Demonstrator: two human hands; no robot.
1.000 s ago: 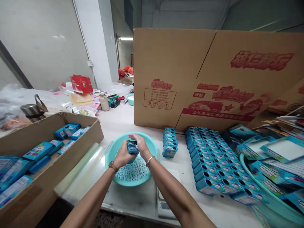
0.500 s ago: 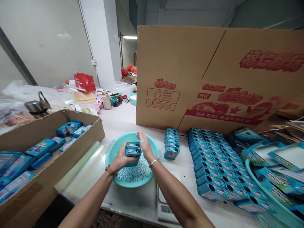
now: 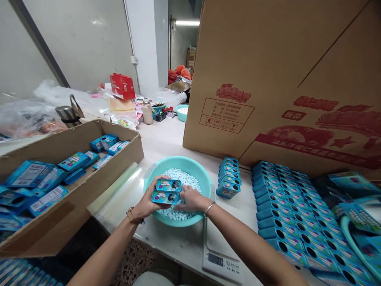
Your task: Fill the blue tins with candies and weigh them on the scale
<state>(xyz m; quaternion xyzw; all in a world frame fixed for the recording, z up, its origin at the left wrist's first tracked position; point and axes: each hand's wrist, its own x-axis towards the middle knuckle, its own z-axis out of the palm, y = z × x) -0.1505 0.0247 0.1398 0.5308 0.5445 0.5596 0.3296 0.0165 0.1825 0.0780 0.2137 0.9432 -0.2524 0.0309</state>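
Observation:
Two small blue candy boxes (image 3: 167, 190) sit one against the other in my left hand (image 3: 150, 198), their printed ends with dark round openings facing up. The fingers are wrapped round their left side, above a turquoise basin (image 3: 208, 178) of pale blue candies (image 3: 186, 179). My right hand (image 3: 192, 198) is low over the candies, just right of the boxes. Its fingers are curled, with the tips close to the boxes' right end; what they hold, if anything, is hidden.
Right of the basin stand a short row of blue boxes (image 3: 228, 178) and a large block of them (image 3: 293, 214). A digital scale (image 3: 223, 246) lies under my right forearm. At left is an open carton (image 3: 119, 159) with blue boxes; a big cardboard box (image 3: 226, 131) stands behind.
My right hand has come down from beside the boxes, where it was raised with fingers extended, to the candies. My left hand still holds both boxes. The camera view has shifted.

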